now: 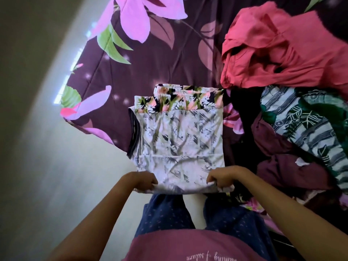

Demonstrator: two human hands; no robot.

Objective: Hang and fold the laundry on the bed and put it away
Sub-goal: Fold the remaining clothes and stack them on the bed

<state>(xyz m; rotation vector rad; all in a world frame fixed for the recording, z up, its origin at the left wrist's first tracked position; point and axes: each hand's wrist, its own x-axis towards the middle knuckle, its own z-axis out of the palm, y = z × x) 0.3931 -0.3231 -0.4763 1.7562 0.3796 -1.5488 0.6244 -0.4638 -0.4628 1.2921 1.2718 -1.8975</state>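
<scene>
A white floral-print garment [178, 136] lies flat on the bed [150, 63], inside out, with a colourful pink, green and black band along its far edge. My left hand [143, 180] pinches its near left corner. My right hand [223, 178] pinches its near right corner. Both corners are lifted slightly off the bed edge. To the right lies a heap of unfolded laundry: a red garment [278, 53], a green and white patterned garment [305, 125] and a maroon garment [282, 166].
The bed carries a dark purple cover with big pink flowers. A pale floor [47, 166] runs along the left of the bed. My legs in blue dotted trousers [169, 213] stand against the bed's near edge.
</scene>
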